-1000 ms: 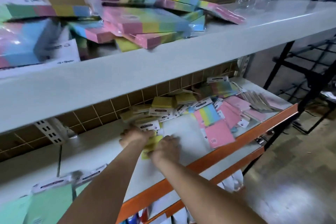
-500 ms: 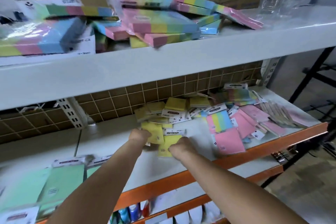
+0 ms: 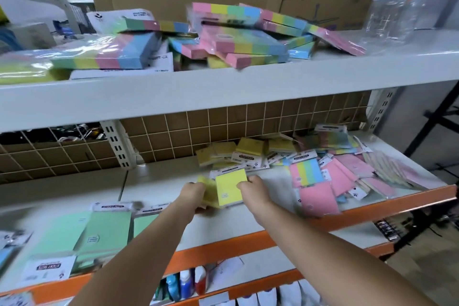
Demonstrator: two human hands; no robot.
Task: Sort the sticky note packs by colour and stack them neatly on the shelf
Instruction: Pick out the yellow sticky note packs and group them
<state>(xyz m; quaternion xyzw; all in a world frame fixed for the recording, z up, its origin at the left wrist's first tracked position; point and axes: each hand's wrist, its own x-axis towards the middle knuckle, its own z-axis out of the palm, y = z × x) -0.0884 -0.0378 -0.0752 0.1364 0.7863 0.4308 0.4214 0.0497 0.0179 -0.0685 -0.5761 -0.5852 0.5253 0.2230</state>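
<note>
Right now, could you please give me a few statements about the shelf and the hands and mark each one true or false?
1. Both hands hold yellow packs. True: the left hand and the right hand grip yellow packs.
2. The green packs lie to the right of the hands. False: they lie to the left.
3. Pink packs lie to the right of the hands. True.
4. The upper shelf holds only yellow packs. False: it holds multicolour packs.
</note>
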